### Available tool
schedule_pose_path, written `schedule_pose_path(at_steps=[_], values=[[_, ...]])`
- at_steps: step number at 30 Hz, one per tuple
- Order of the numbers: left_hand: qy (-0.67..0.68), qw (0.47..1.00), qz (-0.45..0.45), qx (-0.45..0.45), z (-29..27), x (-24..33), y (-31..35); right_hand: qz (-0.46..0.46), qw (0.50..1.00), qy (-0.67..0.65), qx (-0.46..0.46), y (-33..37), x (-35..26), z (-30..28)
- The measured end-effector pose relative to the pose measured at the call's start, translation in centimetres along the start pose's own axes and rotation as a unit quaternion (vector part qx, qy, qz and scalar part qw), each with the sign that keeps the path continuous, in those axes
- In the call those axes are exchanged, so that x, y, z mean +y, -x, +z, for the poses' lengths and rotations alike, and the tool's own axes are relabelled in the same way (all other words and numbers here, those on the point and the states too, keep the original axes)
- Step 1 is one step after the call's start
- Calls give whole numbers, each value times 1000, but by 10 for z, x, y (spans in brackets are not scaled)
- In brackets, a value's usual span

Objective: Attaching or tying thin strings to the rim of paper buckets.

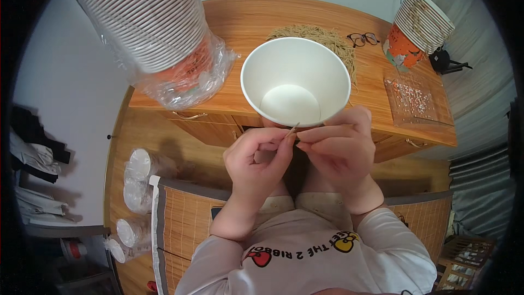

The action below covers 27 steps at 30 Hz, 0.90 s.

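Wood-grained desktop curves across the upper frame. At centre, the left hand pinches a thin tan strand, its short visible length slanting toward the upper right. Beside it, the right hand curls its fingers; whether they grip anything, I cannot tell. Beyond, a white tub opens upward.

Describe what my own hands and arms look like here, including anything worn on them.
The left hand and right hand are both ungloved, with no rings visible on the fingers. The forearms are bare up to loose, plain white fabric sleeves, which end near the elbows.
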<state>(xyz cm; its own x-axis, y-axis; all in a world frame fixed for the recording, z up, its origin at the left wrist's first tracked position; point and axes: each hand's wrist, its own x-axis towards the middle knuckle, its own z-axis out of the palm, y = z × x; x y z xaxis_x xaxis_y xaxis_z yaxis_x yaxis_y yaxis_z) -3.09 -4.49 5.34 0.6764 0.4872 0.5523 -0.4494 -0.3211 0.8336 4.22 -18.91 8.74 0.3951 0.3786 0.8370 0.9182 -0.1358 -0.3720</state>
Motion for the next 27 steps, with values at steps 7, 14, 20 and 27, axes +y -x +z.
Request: schedule_pose_path(at_steps=[7,14,20,27], values=[[-23,999,44,-5,2,0,2,-51,997,23,-46,-5,2,0],[-63,993,98,-6,3,0,4,-12,999,-22,-47,-6,3,2],[-72,992,105,9,5,8,1,33,999,-10,-25,2,5,3],[-96,988,117,1,4,5,2,29,999,8,-14,3,6,2]])
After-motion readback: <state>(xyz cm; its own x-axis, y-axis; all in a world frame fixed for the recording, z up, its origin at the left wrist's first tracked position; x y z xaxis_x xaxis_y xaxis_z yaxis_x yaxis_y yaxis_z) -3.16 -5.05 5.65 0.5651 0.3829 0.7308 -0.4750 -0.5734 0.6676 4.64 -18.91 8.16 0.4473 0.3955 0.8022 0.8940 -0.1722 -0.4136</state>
